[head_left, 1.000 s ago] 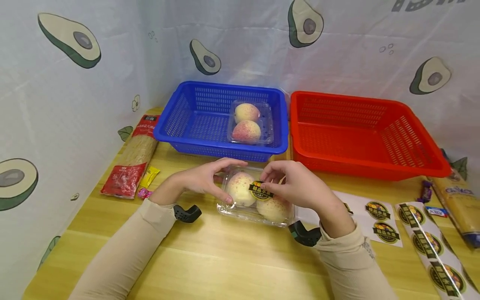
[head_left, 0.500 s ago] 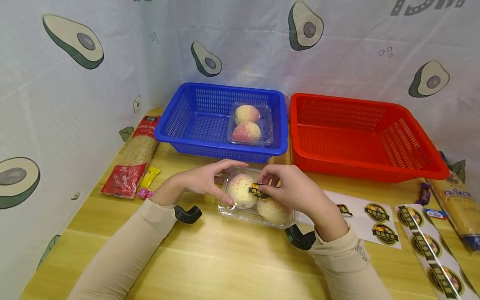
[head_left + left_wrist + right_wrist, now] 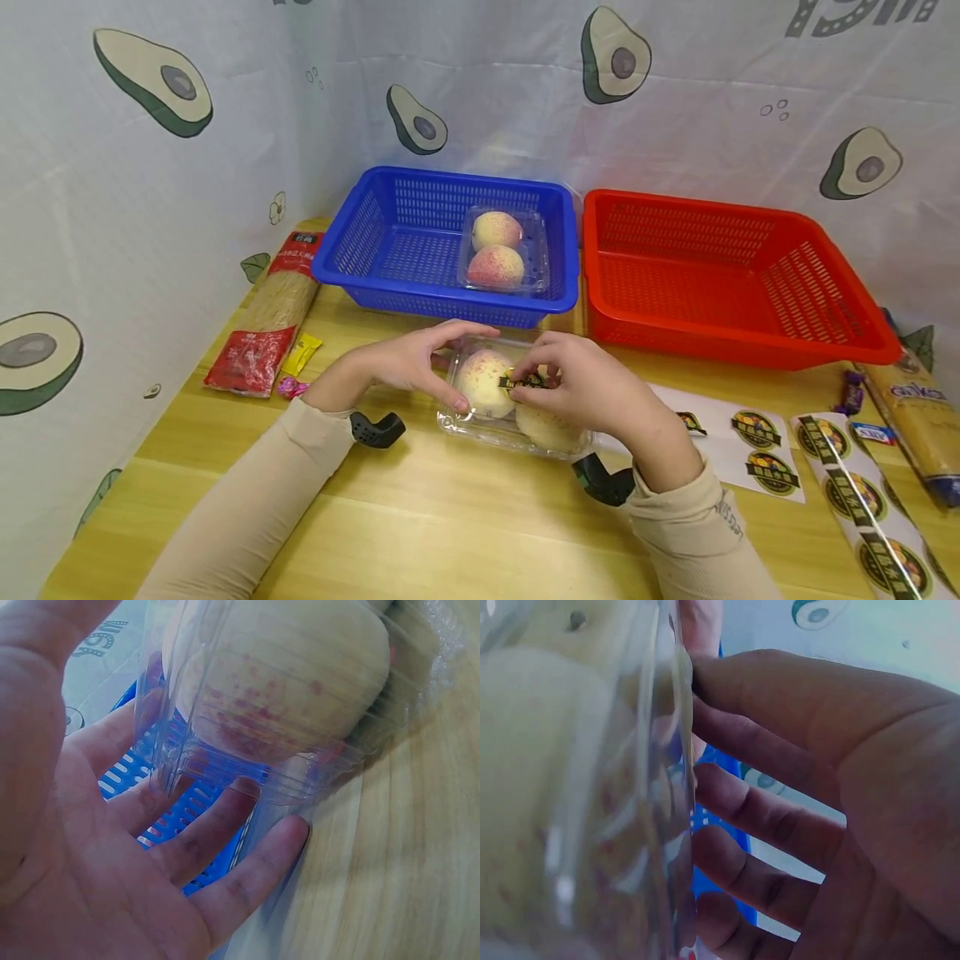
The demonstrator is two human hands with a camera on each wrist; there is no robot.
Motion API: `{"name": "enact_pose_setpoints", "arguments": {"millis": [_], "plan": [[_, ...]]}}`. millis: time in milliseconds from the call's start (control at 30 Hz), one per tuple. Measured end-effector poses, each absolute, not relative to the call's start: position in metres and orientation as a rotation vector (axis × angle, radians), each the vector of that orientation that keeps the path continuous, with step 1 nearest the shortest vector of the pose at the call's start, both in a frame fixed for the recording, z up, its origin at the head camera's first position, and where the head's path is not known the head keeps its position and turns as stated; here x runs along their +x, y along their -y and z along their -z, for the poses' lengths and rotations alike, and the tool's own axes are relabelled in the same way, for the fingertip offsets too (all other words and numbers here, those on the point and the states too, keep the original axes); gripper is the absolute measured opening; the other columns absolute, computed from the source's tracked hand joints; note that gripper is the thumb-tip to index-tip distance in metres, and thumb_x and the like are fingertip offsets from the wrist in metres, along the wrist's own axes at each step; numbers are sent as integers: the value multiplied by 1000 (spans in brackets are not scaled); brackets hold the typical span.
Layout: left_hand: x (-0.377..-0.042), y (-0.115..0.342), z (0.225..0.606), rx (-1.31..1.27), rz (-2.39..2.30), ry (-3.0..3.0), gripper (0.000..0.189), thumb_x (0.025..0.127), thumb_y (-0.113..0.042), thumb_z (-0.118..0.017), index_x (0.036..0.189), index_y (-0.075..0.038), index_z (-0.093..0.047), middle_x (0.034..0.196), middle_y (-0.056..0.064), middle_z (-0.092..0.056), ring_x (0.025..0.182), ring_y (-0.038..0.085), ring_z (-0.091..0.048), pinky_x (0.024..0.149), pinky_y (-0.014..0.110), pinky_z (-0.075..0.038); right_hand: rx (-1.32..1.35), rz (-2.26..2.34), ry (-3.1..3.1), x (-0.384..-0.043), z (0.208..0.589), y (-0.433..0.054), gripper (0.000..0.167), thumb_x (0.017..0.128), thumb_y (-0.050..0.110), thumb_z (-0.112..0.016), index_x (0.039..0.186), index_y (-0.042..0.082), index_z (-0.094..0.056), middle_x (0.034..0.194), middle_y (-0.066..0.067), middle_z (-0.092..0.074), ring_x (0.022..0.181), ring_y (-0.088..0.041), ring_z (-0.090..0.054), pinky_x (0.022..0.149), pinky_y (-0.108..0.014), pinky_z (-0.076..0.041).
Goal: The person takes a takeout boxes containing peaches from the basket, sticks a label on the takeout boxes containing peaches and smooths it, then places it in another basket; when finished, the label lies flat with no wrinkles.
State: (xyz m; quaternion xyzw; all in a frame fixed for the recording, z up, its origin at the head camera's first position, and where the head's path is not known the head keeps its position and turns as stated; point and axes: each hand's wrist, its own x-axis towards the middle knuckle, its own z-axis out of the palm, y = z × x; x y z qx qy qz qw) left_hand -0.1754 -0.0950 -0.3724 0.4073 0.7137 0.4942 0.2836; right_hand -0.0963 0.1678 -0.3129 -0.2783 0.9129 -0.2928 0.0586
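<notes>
A clear plastic clamshell box with two pale, red-speckled peaches lies on the wooden table. At its left end my left hand holds the box, thumb on the front side and fingers at the back; in the left wrist view the fingers bend loosely along the plastic wall. My right hand is over the lid, pinching a black and gold fruit sticker by its right part. In the right wrist view the right fingertips touch the lid; the sticker shows there only as a thin edge.
Behind stand a blue basket with another box of two peaches, and a red basket. Sticker sheets lie at right, near a yellow pasta bag and purple candy. A noodle bag and wrapped candies lie at left.
The right hand has lowered and tilted the sticker down against the lid, so less of its face shows. The left hand and box stay nearly in place.
</notes>
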Motion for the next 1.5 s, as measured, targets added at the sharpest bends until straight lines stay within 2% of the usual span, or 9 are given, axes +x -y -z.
{"name": "enact_pose_setpoints", "arguments": {"millis": [267,433,633,900,1033,1233,1500], "plan": [[-174,95,371,1082,-1314,-1913,95,78,-19,-90,156,-13,-35,154,0,-37,131,23,-43,109,40,-41,-731,929,-2733,-99,313,-175,24,82,26,-86,102,16,-78,99,1,-64,88,-17,-60,76,-35,-55],[-174,95,370,1083,-1315,-1910,96,78,-22,-90,156,-14,-35,154,-1,-37,132,22,-43,110,40,-40,-743,931,-2723,-102,313,-182,31,80,26,-88,108,14,-80,98,-3,-62,89,-21,-58,76,-37,-55],[-174,94,371,1089,-1313,-1910,95,78,-20,-90,156,-14,-35,155,1,-36,133,23,-42,110,41,-39,-694,883,-2730,-100,310,-189,39,79,30,-88,114,16,-79,95,-8,-58,87,-25,-50,68,-35,-46],[-175,95,371,1087,-1309,-1919,96,77,-19,-90,155,-14,-35,154,1,-36,132,22,-43,109,41,-40,-717,802,-2732,-93,299,-189,45,82,39,-84,121,18,-75,97,-5,-56,91,-24,-52,71,-35,-46],[-175,94,370,1097,-1318,-1914,95,77,-19,-90,155,-13,-35,154,2,-36,132,23,-42,110,42,-40,-709,833,-2709,-90,295,-190,40,86,34,-82,122,21,-74,94,-5,-55,91,-23,-53,68,-34,-45],[-176,94,373,1098,-1314,-1914,96,77,-24,-90,155,-15,-35,154,0,-36,133,22,-42,110,40,-40,-692,847,-2722,-91,298,-187,28,86,28,-82,114,21,-78,97,-5,-58,85,-22,-54,70,-35,-47],[-176,94,372,1099,-1314,-1918,95,78,-19,-90,155,-13,-36,155,1,-36,133,23,-42,109,41,-41,-616,836,-2718,-93,301,-190,31,84,33,-84,113,22,-78,99,-6,-57,86,-24,-52,69,-36,-46]]}}
